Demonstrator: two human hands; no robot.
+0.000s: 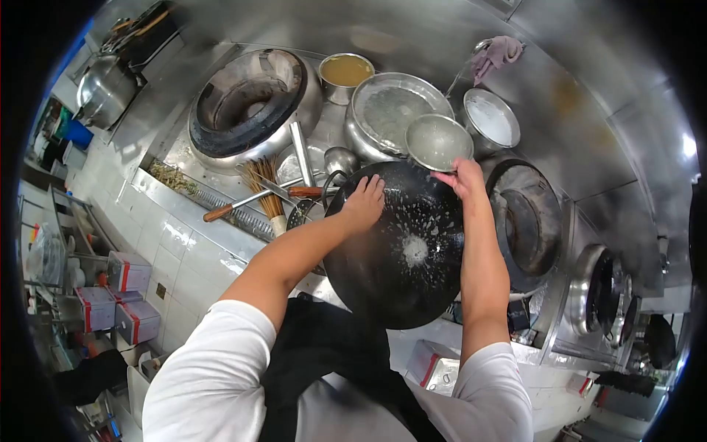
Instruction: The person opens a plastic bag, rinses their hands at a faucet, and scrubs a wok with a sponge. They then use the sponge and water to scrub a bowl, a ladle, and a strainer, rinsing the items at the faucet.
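A large black wok (390, 276) with whitish wet splashes stands tilted in front of my body. My left hand (362, 204) lies on its upper left part, close to the loop handle, with the fingers stretched out. My right hand (464, 179) is closed on the rim of a round metal bowl (440, 141) of cloudy liquid, above the wok's upper right edge. Behind the bowl is a wide metal basin (361, 96) of cloudy water. A ladle (341, 160) and a bamboo brush (266, 180) lie left of the wok.
A burner ring (210, 140) is at the upper left, another (501, 221) right of my right arm. Behind stand a pot of yellowish liquid (346, 71) and a pot of white liquid (490, 118). Wooden-handled tools (217, 213) lie across the drain grate. A cloth (498, 57) hangs on the wall.
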